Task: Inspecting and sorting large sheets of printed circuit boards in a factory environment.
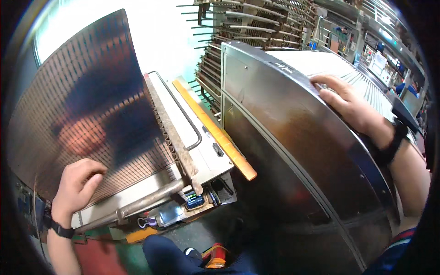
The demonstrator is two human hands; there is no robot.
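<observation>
A large shiny metal sheet (101,101) with rows of small slots or holes stands tilted on the left, mirroring blurred dark and skin-coloured shapes. In front of its lower part is my left hand (80,185), fingers loosely bent and thumb apart, with nothing visible in it. Whether it touches the sheet I cannot tell. My right hand (343,101) rests on the top edge of a tall brushed-metal housing (284,114), its fingers reaching over the edge and thumb apart. A dark band circles each wrist.
A white worktable (208,158) carries a toothed metal bar (172,137), a bent rod (183,114) and an orange-yellow strip (215,128) overhanging its corner. Below sits a tray of small items (195,201). Metal racks (256,23) stand behind; a white ribbed surface (353,75) lies beyond the housing.
</observation>
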